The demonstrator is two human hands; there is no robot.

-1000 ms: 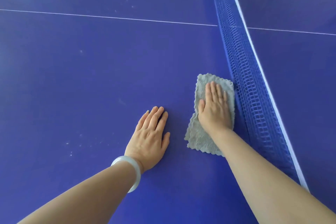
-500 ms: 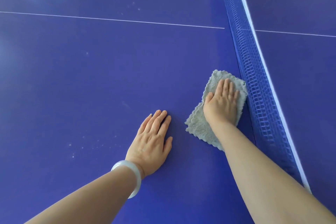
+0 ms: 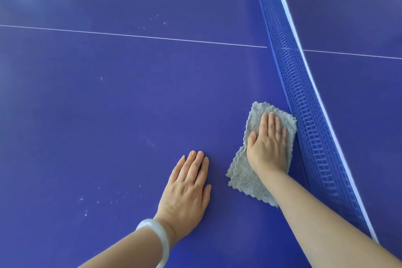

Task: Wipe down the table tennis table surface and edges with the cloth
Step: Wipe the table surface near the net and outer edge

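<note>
Left hand (image 3: 187,187) flat, palm down; right hand (image 3: 268,143) flat, palm down.

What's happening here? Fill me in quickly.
A person is wiping a blue table tennis table. The right hand presses flat on a grey cloth lying on the surface right beside the net. The left hand, with a pale bracelet on its wrist, rests flat on the bare table beside the cloth. Pale specks dot the surface to the left, not yet wiped.
</note>
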